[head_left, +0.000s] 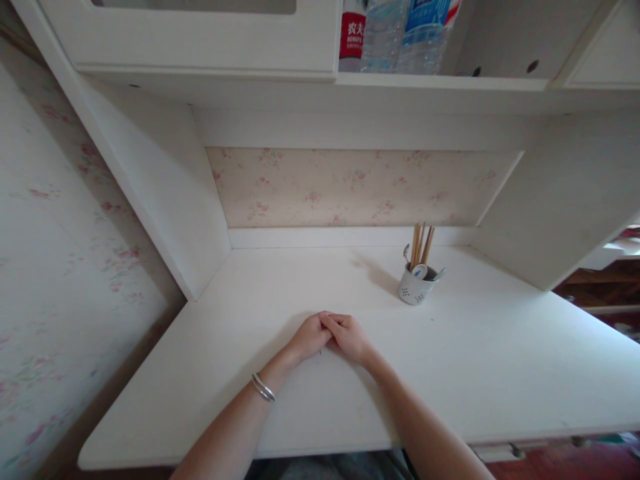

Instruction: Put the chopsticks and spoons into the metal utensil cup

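My left hand (311, 335) and my right hand (349, 337) rest clasped together on the white desk (280, 420). Both are closed, with the fingers folded against each other, and no object shows between them. The inner sides of the fingers are hidden. Two silvery bangles (263, 387) circle my left wrist. Behind and to the right of the hands, apart from them, a white perforated utensil holder (414, 289) stands upright. Several wooden chopsticks (421, 245) and some metal spoon-like utensils stick out of it.
Overhead hangs a white cabinet (210, 43), with plastic bottles (383, 37) in its open compartment. Side panels (150, 180) rise at the left and right of the desk. Floral wallpaper (350, 187) covers the wall behind. Shelves with blurred items show at the far right.
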A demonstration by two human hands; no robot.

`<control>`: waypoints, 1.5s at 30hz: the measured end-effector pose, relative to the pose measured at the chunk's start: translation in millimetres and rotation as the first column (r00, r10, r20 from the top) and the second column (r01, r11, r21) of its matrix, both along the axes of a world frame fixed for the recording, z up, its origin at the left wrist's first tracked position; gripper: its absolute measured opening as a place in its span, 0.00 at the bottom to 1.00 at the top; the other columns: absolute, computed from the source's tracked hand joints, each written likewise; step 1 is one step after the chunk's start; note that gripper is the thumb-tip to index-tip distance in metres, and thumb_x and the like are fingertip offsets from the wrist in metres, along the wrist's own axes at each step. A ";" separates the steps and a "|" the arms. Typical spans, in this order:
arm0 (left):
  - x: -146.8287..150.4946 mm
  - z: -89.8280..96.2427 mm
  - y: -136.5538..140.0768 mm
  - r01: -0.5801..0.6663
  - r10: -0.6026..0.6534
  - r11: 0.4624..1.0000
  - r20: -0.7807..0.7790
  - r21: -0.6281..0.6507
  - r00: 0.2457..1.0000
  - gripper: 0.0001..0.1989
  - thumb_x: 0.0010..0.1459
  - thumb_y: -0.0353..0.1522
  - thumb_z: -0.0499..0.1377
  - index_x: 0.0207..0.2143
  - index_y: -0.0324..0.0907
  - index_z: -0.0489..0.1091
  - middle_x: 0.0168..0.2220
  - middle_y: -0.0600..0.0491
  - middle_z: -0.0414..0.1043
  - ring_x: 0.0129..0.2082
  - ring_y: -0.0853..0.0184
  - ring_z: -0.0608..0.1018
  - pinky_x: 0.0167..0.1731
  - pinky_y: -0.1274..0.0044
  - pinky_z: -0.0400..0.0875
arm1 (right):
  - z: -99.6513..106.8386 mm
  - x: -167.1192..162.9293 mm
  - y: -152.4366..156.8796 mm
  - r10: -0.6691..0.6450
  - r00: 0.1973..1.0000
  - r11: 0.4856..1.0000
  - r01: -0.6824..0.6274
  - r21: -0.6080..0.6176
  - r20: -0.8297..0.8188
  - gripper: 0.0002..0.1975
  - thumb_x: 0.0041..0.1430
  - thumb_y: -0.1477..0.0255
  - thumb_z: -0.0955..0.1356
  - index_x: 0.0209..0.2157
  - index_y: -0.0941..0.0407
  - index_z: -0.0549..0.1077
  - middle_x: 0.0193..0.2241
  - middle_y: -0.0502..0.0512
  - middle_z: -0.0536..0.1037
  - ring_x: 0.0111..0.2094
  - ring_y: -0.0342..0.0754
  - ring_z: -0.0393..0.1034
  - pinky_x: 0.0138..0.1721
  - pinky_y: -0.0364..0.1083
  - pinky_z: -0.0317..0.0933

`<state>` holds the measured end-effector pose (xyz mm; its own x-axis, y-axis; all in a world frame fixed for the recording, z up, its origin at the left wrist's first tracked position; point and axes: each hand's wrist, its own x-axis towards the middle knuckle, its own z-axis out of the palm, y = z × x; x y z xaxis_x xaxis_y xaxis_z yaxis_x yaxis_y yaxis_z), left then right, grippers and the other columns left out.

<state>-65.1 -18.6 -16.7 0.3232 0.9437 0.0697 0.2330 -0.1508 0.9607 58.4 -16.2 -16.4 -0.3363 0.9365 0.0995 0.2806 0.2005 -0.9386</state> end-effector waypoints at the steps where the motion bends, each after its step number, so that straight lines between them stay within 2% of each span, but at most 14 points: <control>1: 0.1 -0.3 0.3 0.001 -0.001 1.000 0.006 0.011 1.000 0.16 0.47 0.24 0.51 0.37 0.37 0.74 0.33 0.52 0.76 0.38 0.66 0.75 0.41 0.76 0.68 | 0.1 0.0 0.0 -0.002 1.000 1.000 0.002 -0.002 0.004 0.26 0.60 0.55 0.59 0.20 0.59 0.70 0.17 0.47 0.61 0.22 0.41 0.52 0.24 0.41 0.48; 4: 0.3 0.4 0.4 0.000 -0.001 1.000 0.010 0.027 1.000 0.16 0.47 0.24 0.52 0.37 0.38 0.74 0.36 0.51 0.77 0.39 0.66 0.75 0.43 0.75 0.67 | 0.4 0.4 0.0 0.000 1.000 1.000 0.001 -0.005 0.019 0.26 0.60 0.54 0.59 0.19 0.58 0.70 0.17 0.47 0.61 0.22 0.41 0.53 0.25 0.41 0.49; 10: -0.4 4.1 -1.0 0.004 -0.004 1.000 -0.039 -0.013 0.999 0.17 0.47 0.24 0.51 0.37 0.38 0.75 0.26 0.54 0.74 0.35 0.66 0.75 0.40 0.75 0.68 | -4.2 0.4 1.8 -0.019 0.999 1.000 0.019 0.008 0.029 0.27 0.60 0.53 0.59 0.19 0.58 0.69 0.16 0.46 0.59 0.21 0.41 0.52 0.23 0.41 0.47; 16: 0.2 4.9 -0.1 0.004 -0.004 1.000 -0.019 0.010 1.000 0.18 0.46 0.23 0.51 0.37 0.38 0.75 0.28 0.53 0.75 0.35 0.66 0.74 0.39 0.76 0.68 | -5.9 0.6 4.2 -0.008 0.999 1.000 0.007 0.009 0.035 0.27 0.60 0.54 0.58 0.20 0.59 0.71 0.17 0.47 0.61 0.21 0.41 0.52 0.23 0.41 0.47; 20: -0.1 7.7 -1.1 0.011 -0.012 1.000 -0.039 -0.026 0.999 0.18 0.46 0.23 0.50 0.38 0.38 0.75 0.27 0.53 0.75 0.33 0.67 0.74 0.37 0.76 0.68 | -2.6 1.5 2.8 0.003 1.000 1.000 -0.004 0.016 0.030 0.26 0.61 0.54 0.58 0.20 0.59 0.71 0.17 0.47 0.62 0.21 0.41 0.53 0.24 0.41 0.48; 26: -1.0 6.4 -1.4 0.011 -0.011 1.000 -0.049 -0.009 0.999 0.19 0.46 0.24 0.50 0.38 0.39 0.75 0.23 0.55 0.73 0.31 0.67 0.74 0.36 0.76 0.68 | -1.8 0.9 1.5 -0.007 1.000 1.000 0.007 0.009 0.026 0.26 0.60 0.54 0.59 0.19 0.58 0.70 0.16 0.46 0.60 0.21 0.41 0.52 0.24 0.41 0.47; 45: -0.3 2.2 1.0 0.012 -0.012 1.000 -0.057 0.005 0.998 0.18 0.46 0.23 0.50 0.37 0.38 0.75 0.22 0.56 0.71 0.30 0.68 0.73 0.36 0.76 0.68 | 1.0 0.8 0.7 0.011 0.999 1.000 -0.011 0.020 0.033 0.26 0.60 0.55 0.58 0.20 0.59 0.70 0.18 0.46 0.60 0.22 0.40 0.52 0.24 0.41 0.47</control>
<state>-65.3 -17.6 -14.5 0.3379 0.9395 0.0560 0.2857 -0.1591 0.9450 59.2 -15.5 -15.4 -0.3500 0.9306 0.1074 0.3091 0.2229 -0.9245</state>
